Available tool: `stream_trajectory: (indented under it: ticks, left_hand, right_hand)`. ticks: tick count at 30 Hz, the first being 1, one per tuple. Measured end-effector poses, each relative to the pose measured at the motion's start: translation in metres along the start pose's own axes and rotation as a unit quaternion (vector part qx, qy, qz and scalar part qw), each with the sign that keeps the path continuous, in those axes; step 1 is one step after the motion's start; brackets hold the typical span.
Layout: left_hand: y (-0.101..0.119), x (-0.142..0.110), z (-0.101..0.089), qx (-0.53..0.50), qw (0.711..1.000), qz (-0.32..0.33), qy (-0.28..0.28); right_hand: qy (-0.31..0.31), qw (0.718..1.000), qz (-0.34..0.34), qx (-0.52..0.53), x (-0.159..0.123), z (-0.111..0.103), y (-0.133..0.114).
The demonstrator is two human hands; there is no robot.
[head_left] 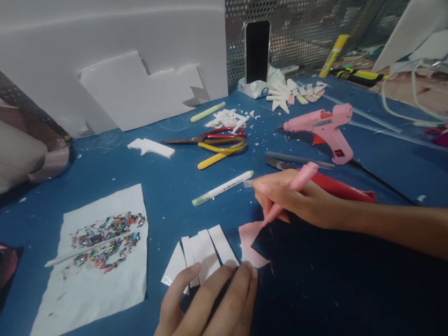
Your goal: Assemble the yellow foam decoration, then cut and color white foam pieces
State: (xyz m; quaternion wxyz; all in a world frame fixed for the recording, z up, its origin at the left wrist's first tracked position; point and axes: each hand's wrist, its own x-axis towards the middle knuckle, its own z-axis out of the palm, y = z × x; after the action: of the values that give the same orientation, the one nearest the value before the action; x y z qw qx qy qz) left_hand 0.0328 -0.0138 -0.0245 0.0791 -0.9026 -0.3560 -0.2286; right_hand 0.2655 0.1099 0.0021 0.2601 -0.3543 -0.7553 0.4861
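Note:
My right hand (292, 198) is closed around a pink marker (302, 179). The marker's lower end meets the edge of a small piece coloured pink (250, 235), which has a pointed notch on its right side. With fingers stretched out and lying down, my left hand (208, 315) presses on several white strips (205, 251) set side by side. Its fingertips also reach the lower end of the pink piece. A white pen with green ends (222, 188) lies just beyond the strips. Behind my right hand is a tool with red handles (343, 187), partly hidden.
A pink glue gun (328, 124) lies at the right, its cord trailing. Farther back are scissors (221, 140), white scraps (226, 119) and a propped phone (258, 51). White paper with colourful flakes (136, 286) lies left. A yellow-black cutter (359, 76) sits at back right.

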Motion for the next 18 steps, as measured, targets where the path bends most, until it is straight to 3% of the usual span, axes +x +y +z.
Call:
stream_trajectory:
  ticks: [8, 15, 18]
  left_hand:
    - [-0.001, 0.0036, 0.0026, -0.004, 1.0, -0.003, 0.003]
    - [-0.0005, 0.0031, 0.0, -0.003, 1.0, -0.001, -0.005]
    - [0.0, 0.0022, 0.0006, 0.001, 1.0, 0.001, -0.008]
  right_hand:
    - [0.001, 1.0, 0.003, 0.008, -0.0002, 0.0011, 0.0008]
    - [-0.04, 0.999, -0.033, -0.004, 0.0015, -0.0011, -0.001]
    - [-0.03, 0.998, -0.046, -0.008, 0.0018, -0.0016, -0.0018]
